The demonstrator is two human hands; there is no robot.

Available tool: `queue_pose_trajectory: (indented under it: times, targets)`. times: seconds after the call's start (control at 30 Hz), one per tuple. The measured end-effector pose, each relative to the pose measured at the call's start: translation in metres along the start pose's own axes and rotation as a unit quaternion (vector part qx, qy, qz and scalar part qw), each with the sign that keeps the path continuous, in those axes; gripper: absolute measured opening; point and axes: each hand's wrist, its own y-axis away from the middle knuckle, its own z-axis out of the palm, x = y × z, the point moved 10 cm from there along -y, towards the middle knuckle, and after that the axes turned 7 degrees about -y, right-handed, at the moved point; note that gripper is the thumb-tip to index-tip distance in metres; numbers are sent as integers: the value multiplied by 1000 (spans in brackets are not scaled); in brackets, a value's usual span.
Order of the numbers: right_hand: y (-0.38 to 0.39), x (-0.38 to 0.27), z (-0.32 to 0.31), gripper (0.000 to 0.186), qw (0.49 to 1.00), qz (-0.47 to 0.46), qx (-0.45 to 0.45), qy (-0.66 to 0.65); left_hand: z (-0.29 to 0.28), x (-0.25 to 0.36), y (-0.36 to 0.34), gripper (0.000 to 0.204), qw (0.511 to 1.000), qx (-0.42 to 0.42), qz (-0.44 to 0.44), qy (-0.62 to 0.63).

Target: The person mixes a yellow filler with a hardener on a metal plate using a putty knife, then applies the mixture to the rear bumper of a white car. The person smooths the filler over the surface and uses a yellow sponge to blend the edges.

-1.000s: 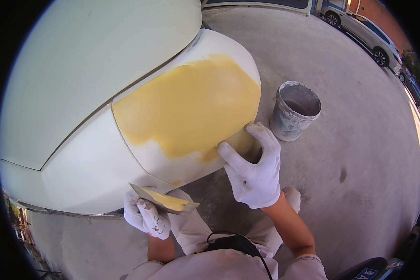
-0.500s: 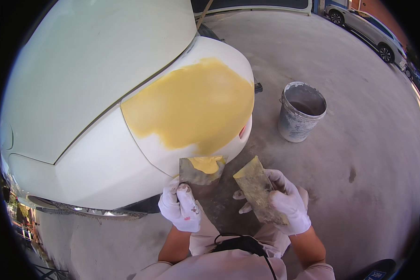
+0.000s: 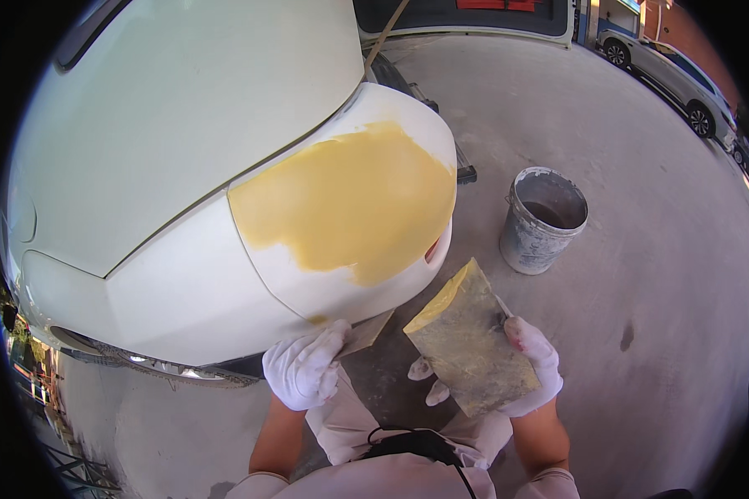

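Note:
In my gloved left hand is a small flat putty spreader, tilted nearly edge-on beside the lower edge of the white bumper. I cannot tell whether it touches the bumper. My gloved right hand grips a larger grey putty plate, its stained face toward me. Yellow putty lies along the plate's upper-left edge. A broad patch of yellow filler covers the bumper's corner, and a small yellow dab sits near my left fingers.
A smeared grey bucket stands on the concrete floor, right of the bumper. The car's pale body panel fills the upper left. A silver car is parked at the far right. A stick leans behind the bumper.
My left hand has moved left and turned the spreader from face-on to nearly edge-on. The plate in my right hand has turned to show more of its face. The view has shifted slightly.

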Motion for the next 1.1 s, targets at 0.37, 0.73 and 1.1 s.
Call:
queue_pose_trajectory:
  times: [0.37, 0.73, 1.1]
  targets:
    - [-97, -110, 127, 43, 364, -281, -94, 883, -31, -62, 17, 34, 977, 200, -65, 35]
    - [-70, -89, 80, 46, 341, -338, -29, 877, -26, -63, 31, 27, 986, 151, -68, 24]
    - [-46, -73, 28, 50, 424, -429, 26, 797, -24, -65, 34, 28, 977, 192, -29, 86]
